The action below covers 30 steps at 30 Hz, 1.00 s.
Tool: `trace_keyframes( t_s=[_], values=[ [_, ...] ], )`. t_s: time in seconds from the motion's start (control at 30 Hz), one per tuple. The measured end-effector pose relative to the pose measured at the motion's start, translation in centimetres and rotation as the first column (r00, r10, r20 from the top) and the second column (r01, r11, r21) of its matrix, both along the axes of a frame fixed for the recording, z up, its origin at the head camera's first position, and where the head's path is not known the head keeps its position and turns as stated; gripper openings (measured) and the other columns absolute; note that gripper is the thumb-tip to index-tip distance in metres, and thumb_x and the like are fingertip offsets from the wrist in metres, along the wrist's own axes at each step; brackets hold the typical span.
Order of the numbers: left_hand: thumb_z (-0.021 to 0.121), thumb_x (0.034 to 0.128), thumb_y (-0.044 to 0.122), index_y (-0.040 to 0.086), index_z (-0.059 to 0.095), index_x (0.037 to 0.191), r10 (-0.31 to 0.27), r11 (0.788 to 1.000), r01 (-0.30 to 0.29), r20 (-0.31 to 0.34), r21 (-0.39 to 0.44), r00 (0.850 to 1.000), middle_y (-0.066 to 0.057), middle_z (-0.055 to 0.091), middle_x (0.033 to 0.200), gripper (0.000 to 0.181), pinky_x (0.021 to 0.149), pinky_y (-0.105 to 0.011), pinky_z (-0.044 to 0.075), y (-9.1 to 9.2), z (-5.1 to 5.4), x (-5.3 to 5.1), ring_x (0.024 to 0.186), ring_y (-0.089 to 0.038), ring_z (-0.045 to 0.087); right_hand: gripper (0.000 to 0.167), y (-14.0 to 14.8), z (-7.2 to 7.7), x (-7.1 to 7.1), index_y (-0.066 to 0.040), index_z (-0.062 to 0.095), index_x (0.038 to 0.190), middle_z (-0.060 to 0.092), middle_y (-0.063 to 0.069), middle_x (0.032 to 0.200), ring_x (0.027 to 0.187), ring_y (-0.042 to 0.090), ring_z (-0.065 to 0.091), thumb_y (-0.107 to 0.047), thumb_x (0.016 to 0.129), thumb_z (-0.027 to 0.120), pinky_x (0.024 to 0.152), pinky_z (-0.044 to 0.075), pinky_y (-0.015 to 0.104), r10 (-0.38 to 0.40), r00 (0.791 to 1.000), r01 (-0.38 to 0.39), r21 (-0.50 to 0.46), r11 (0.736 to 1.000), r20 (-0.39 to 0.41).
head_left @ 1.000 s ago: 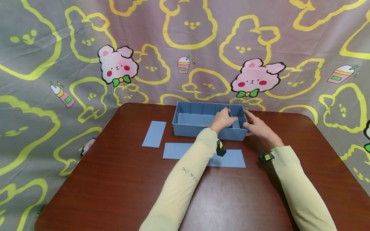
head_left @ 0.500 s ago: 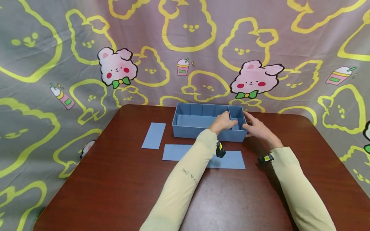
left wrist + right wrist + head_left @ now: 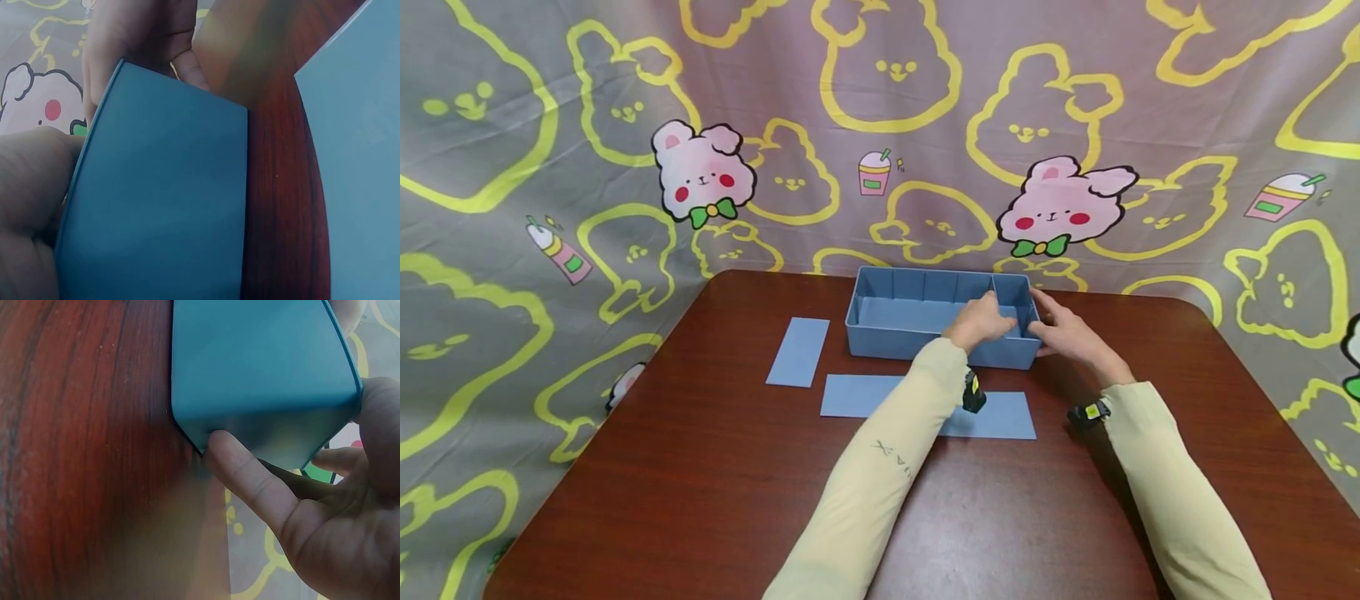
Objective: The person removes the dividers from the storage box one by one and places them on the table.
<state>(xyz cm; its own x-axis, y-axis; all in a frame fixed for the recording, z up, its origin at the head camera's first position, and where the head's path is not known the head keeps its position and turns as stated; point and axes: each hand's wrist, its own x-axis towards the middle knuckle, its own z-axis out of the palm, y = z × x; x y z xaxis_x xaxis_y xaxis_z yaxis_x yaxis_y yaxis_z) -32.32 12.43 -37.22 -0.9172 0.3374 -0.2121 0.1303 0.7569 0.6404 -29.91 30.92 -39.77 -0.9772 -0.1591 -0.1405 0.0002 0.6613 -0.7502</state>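
A blue rectangular box (image 3: 910, 343) stands at the back of the table. Across its right part runs a thin blue divider (image 3: 994, 285). My left hand (image 3: 979, 321) reaches over the box's front wall and pinches the divider, thumb to its right; the other fingertips are hidden inside. At the right end, my right hand (image 3: 1070, 329) grips the box, thumb near the rim. The right wrist view has a straight right finger (image 3: 250, 481) against the outer wall near a lower corner of the box (image 3: 262, 356).
In front of the box lie flat blue panels (image 3: 857, 395), partly covered by my left sleeve (image 3: 865, 475). Another flat blue panel (image 3: 799, 352) lies left of the box on the brown table (image 3: 700, 467). A patterned curtain (image 3: 925, 100) hangs close behind.
My left hand has sunk slightly lower into the box at the divider. The right hand stays at the box's right end, and the box has hardly moved.
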Motion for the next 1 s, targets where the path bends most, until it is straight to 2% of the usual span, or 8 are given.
trace_keyframes(
  t_s=[0.13,0.27,0.33,0.47,0.57,0.63,0.8,1.0],
  values=[
    [0.056,0.0973,0.044,0.021,0.019,0.158,-0.008,0.999,0.008,-0.011,-0.042,1.0,0.002,0.044,0.153,0.075,0.1,-0.04,0.049,0.1,-0.1,0.3,0.118,-0.018,0.06,0.074,0.1,0.0,0.0,-0.02,0.003,0.16,0.038,0.035,0.144,0.098,0.033,0.069,-0.017,0.099,0.045,0.08,0.058,0.044,0.0,1.0,0.0,0.009,1.0,0.0],
    [0.056,0.0973,0.044,0.022,0.019,0.158,-0.003,0.998,0.001,-0.023,-0.06,1.0,0.003,0.044,0.153,0.074,0.099,-0.041,0.05,0.2,-0.2,0.4,0.117,-0.019,0.06,0.074,0.1,0.0,0.1,-0.02,0.003,0.16,0.039,0.035,0.144,0.098,0.033,0.068,-0.017,0.099,0.046,0.08,0.058,0.044,-0.003,1.0,0.003,0.013,1.0,0.001],
    [0.056,0.0974,0.044,0.021,0.021,0.158,-0.003,0.998,0.001,-0.032,-0.067,0.999,0.0,0.049,0.148,0.073,0.092,-0.039,0.052,0.2,-0.3,0.3,0.108,-0.019,0.062,0.074,0.0,0.0,0.1,-0.02,0.004,0.16,0.04,0.035,0.142,0.098,0.034,0.068,-0.017,0.099,0.046,0.08,0.059,0.043,-0.005,1.0,0.006,0.012,1.0,-0.003],
    [0.056,0.0973,0.044,0.02,0.029,0.155,-0.016,0.996,0.014,-0.018,-0.085,1.0,-0.004,0.063,0.109,0.068,0.067,-0.034,0.047,0.2,-0.4,0.0,0.069,-0.016,0.056,0.074,-0.1,0.0,0.1,-0.019,0.005,0.16,0.044,0.035,0.138,0.094,0.031,0.069,-0.017,0.099,0.047,0.078,0.059,0.042,-0.003,1.0,0.003,0.016,1.0,-0.013],
    [0.056,0.0974,0.042,0.02,0.032,0.154,-0.029,0.995,0.03,0.009,-0.092,1.0,-0.004,0.053,0.081,0.065,0.055,-0.033,0.039,0.3,-0.4,-0.4,0.05,-0.015,0.041,0.074,-0.2,0.2,0.3,-0.018,0.005,0.16,0.045,0.035,0.136,0.091,0.029,0.07,-0.017,0.099,0.047,0.078,0.059,0.042,-0.003,1.0,0.003,0.016,1.0,-0.015],
    [0.055,0.0977,0.04,0.02,0.033,0.154,-0.035,0.995,0.037,0.026,-0.091,0.999,-0.004,0.047,0.076,0.063,0.052,-0.033,0.037,0.3,-0.4,-0.5,0.046,-0.015,0.034,0.074,-0.2,0.3,0.3,-0.018,0.006,0.16,0.045,0.035,0.136,0.091,0.029,0.069,-0.017,0.098,0.048,0.079,0.059,0.042,-0.005,1.0,0.006,0.015,1.0,-0.013],
    [0.053,0.0987,0.037,0.02,0.033,0.153,-0.041,0.995,0.046,0.053,-0.087,0.998,-0.003,0.045,0.07,0.06,0.049,-0.033,0.034,0.4,-0.5,-0.7,0.043,-0.015,0.03,0.074,-0.3,0.3,0.4,-0.017,0.005,0.159,0.044,0.035,0.135,0.093,0.031,0.069,-0.017,0.099,0.047,0.079,0.059,0.043,-0.004,1.0,0.005,0.019,1.0,-0.014],
    [0.052,0.0986,0.034,0.017,0.036,0.151,-0.043,0.997,0.045,0.034,-0.065,0.999,-0.003,0.046,0.068,0.057,0.049,-0.033,0.035,0.3,-0.5,-0.7,0.043,-0.015,0.031,0.073,-0.2,0.1,0.3,-0.018,0.005,0.16,0.044,0.035,0.137,0.095,0.033,0.069,-0.016,0.099,0.046,0.079,0.059,0.043,-0.006,1.0,0.006,0.015,1.0,-0.013]
  ],
)
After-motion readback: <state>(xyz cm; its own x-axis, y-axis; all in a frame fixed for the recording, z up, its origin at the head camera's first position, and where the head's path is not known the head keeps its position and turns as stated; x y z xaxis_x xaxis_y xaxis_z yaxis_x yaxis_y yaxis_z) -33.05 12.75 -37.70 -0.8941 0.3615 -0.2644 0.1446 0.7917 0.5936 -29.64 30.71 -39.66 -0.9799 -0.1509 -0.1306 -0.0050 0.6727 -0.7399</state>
